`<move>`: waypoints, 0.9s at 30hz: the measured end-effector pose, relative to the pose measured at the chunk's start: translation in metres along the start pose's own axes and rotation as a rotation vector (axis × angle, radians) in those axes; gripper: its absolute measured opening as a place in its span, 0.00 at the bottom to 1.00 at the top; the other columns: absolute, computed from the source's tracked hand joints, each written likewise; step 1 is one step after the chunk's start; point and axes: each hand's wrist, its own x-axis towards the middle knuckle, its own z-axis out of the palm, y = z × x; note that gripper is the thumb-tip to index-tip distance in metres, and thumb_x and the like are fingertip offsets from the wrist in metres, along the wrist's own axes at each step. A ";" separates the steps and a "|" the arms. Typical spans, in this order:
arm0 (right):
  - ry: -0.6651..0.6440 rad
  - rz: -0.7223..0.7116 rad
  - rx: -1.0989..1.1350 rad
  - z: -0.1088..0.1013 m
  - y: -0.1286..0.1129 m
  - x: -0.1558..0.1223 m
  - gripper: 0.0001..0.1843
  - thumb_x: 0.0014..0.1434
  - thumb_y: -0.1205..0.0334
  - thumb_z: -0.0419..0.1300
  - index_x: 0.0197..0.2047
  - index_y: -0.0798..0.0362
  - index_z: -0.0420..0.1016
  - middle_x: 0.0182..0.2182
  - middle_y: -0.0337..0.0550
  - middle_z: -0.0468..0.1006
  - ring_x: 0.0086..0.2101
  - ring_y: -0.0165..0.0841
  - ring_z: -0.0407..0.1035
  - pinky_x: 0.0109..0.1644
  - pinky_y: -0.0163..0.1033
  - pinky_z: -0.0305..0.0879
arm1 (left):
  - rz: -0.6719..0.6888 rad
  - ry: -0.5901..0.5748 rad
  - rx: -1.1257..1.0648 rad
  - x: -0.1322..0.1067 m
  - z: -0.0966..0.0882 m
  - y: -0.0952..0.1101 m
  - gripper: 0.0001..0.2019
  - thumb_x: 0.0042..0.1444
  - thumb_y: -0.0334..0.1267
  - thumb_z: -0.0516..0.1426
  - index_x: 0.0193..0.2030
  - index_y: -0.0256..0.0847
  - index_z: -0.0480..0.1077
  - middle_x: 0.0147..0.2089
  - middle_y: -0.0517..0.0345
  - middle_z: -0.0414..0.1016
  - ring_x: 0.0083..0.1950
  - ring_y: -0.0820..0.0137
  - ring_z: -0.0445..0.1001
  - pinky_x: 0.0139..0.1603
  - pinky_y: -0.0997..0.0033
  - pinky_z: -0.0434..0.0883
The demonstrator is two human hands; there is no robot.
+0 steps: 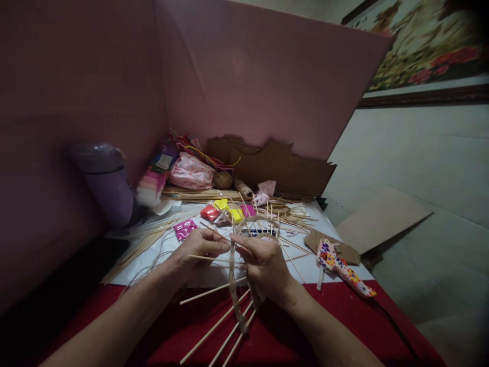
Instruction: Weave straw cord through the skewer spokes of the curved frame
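In front of me a ring of brown twine (234, 295) is woven around several thin wooden sticks (214, 326) that fan outward toward me and away. My left hand (202, 250) is closed in a pinch at the ring's left side, thumb and forefinger on a stick. My right hand (267, 262) grips the ring from the right, its thumb and forefinger close to my left fingertips. The hand's back hides part of the weaving. Small colored packets, one of them yellow (237, 215), lie just beyond the ring, and a magenta packet (185, 230) lies beyond my left hand.
A flower-patterned glue gun (342, 267) rests on cardboard at the right, its cord running over the red cloth (160, 326). Loose sticks (133, 250) spread at the left on white paper. Behind are a twine ball (222, 180), a pink bag (191, 171) and a purple container (109, 186).
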 end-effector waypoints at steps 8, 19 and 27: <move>0.016 0.007 0.014 0.001 0.001 0.000 0.21 0.55 0.72 0.56 0.51 0.47 0.72 0.41 0.42 0.80 0.39 0.32 0.74 0.42 0.37 0.66 | 0.003 -0.008 0.055 -0.001 0.001 -0.001 0.11 0.35 0.39 0.65 0.17 0.35 0.69 0.11 0.67 0.56 0.14 0.82 0.47 0.18 0.73 0.40; 0.005 -0.003 0.003 0.001 0.002 0.000 0.22 0.52 0.74 0.57 0.49 0.47 0.73 0.40 0.42 0.80 0.38 0.33 0.74 0.42 0.38 0.67 | -0.024 -0.032 0.084 -0.006 0.007 0.004 0.17 0.37 0.41 0.65 0.12 0.37 0.61 0.10 0.68 0.51 0.14 0.82 0.44 0.18 0.73 0.39; 0.018 -0.034 -0.013 0.001 0.002 -0.001 0.24 0.52 0.74 0.55 0.50 0.43 0.73 0.33 0.40 0.81 0.33 0.31 0.73 0.39 0.35 0.67 | -0.033 -0.051 0.038 -0.007 0.004 0.005 0.16 0.39 0.41 0.64 0.15 0.38 0.60 0.11 0.71 0.49 0.14 0.83 0.42 0.16 0.74 0.38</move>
